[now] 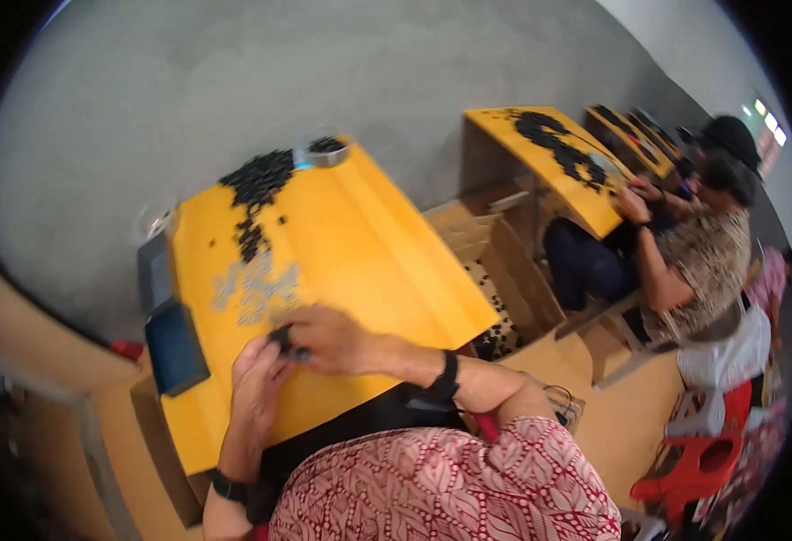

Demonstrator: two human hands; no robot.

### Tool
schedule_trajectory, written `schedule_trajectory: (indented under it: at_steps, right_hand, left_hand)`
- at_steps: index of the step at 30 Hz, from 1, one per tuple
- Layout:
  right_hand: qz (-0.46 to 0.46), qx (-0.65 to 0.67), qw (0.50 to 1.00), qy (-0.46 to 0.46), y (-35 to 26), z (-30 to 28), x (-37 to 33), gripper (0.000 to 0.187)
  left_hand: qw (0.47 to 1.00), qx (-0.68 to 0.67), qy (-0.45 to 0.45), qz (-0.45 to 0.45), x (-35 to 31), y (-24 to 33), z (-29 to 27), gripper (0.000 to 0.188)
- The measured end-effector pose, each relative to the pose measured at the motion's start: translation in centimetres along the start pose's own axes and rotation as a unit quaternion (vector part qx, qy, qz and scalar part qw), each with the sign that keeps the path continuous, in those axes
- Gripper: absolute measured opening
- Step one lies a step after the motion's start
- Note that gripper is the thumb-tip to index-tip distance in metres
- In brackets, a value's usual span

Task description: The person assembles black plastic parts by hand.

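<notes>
Over the near left part of a yellow table (369,243), my left hand (256,374) and my right hand (331,339) meet, fingers closed on a small black part (280,337). Its exact kind is too small and blurred to tell. Just beyond my fingers lies a spread of small pale, clear-looking pieces (256,290). Farther back, a heap of small black parts (261,176) trails toward them. A metal bowl (327,153) holding more black parts stands at the far edge.
Two dark trays, a blue one (176,350) and a grey one (155,270), line the table's left edge. An open cardboard box (513,270) with black pieces sits to the right. Beyond it, a co-worker (694,243) works at another yellow table (495,126). A red chair (707,460) stands lower right.
</notes>
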State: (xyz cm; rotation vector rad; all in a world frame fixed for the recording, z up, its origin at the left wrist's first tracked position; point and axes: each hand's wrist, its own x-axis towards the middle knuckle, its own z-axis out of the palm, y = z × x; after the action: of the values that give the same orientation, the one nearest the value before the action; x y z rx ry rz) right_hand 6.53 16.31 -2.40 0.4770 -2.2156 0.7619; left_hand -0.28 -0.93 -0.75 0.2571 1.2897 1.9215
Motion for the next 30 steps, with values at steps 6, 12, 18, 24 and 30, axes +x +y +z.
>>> schedule_trajectory:
  at_steps: [6,12,18,24,30]
  right_hand:
    - [0.142,-0.019,0.990,-0.003,2.7,-5.2,1.9,0.022]
    - [0.242,-0.087,0.965,-0.042,6.4,-6.2,3.8,0.021]
    - [0.246,-0.120,0.955,-0.116,8.7,-3.0,4.5,0.019]
    - [0.244,-0.182,0.938,-0.168,8.9,-2.3,4.7,0.021]
    - [0.241,-0.201,0.928,-0.202,8.1,-3.0,4.6,0.021]
  left_hand:
    - [0.999,0.000,0.040,0.003,0.6,-0.5,-1.1,0.025]
    - [0.999,-0.008,0.045,-0.005,0.5,-0.2,-0.9,0.019]
    - [0.999,-0.020,0.040,-0.010,0.4,-0.5,-1.3,0.019]
    - [0.999,-0.018,0.027,-0.004,0.6,-0.5,-1.2,0.017]
    - [0.999,-0.015,0.028,0.001,0.5,-0.3,-1.1,0.018]
